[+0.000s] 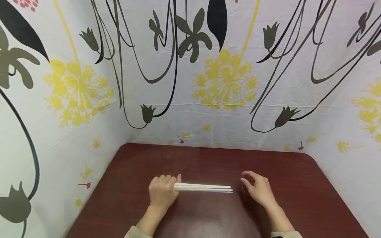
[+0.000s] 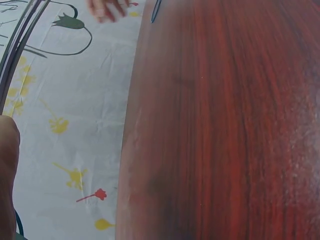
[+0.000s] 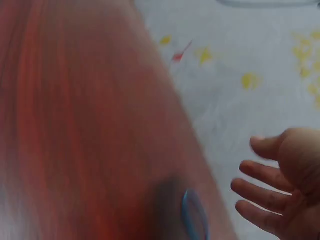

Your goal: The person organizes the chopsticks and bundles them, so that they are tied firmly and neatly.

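My left hand (image 1: 162, 190) grips a bundle of several white chopsticks (image 1: 203, 188) by one end, thumb up. Their free ends point right, level above the table. In the left wrist view the chopsticks (image 2: 19, 47) look dark at the left edge, beside part of the left hand (image 2: 7, 175). A thin blue loop, like a rubber band (image 3: 194, 215), lies on the table near the edge; the head view shows it faintly below the right fingers. My right hand (image 1: 259, 189) hovers by that band, fingers spread and apart from it, holding nothing in the right wrist view.
A dark red wood-grain table (image 1: 205, 162) with rounded far corners lies under both hands. White cloth (image 1: 184, 92) with printed flowers and stems hangs close around its back and both sides.
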Motion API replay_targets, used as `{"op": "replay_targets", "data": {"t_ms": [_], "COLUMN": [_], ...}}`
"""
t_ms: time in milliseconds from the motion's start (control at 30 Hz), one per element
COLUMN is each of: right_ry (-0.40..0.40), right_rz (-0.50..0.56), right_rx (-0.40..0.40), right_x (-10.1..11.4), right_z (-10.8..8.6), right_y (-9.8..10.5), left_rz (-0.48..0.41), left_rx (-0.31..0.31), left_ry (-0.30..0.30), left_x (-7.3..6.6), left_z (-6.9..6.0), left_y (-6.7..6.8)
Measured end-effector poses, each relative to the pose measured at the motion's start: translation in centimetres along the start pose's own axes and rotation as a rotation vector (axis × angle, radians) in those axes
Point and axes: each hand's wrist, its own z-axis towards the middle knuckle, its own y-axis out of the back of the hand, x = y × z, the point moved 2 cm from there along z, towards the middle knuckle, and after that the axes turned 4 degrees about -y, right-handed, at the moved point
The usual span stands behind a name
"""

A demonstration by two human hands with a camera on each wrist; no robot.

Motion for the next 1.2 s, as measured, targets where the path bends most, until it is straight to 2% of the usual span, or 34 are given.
{"op": "replay_targets", "data": {"t_ms": [167, 267, 633, 733, 900, 1033, 1200], "right_ry": [-0.121, -0.149, -0.093, -0.128, -0.191, -0.162, -0.121], "right_rz": [-0.238, -0.290, -0.300, -0.300, -0.317, -0.320, -0.285], "right_rx": [0.087, 0.131, 0.034, 0.043, 0.110, 0.144, 0.142], "right_x": [-2.8, -3.5, -4.7, -4.8, -4.8, -4.5, -4.4], "right_z": [-0.5, -0.6, -0.4, -0.3, -0.3, -0.4, -0.4], "right_y": [0.2, 0.1, -0.4, -0.5, -0.7, -0.8, -0.8], "left_rz": [0.005, 0.004, -0.010, -0.015, -0.019, -0.027, -0.033], "left_rx": [0.009, 0.016, 0.046, 0.052, 0.069, 0.091, 0.102], "left_ry": [0.010, 0.011, 0.010, 0.009, 0.005, 0.006, 0.008], "left_x": [0.0, 0.0, 0.1, 0.0, -0.1, -0.2, -0.1], "left_z": [-0.2, -0.4, -0.4, -0.4, -0.5, -0.6, -0.8], "left_y": [0.0, 0.0, -0.1, 0.0, 0.0, -0.1, -0.2]}}
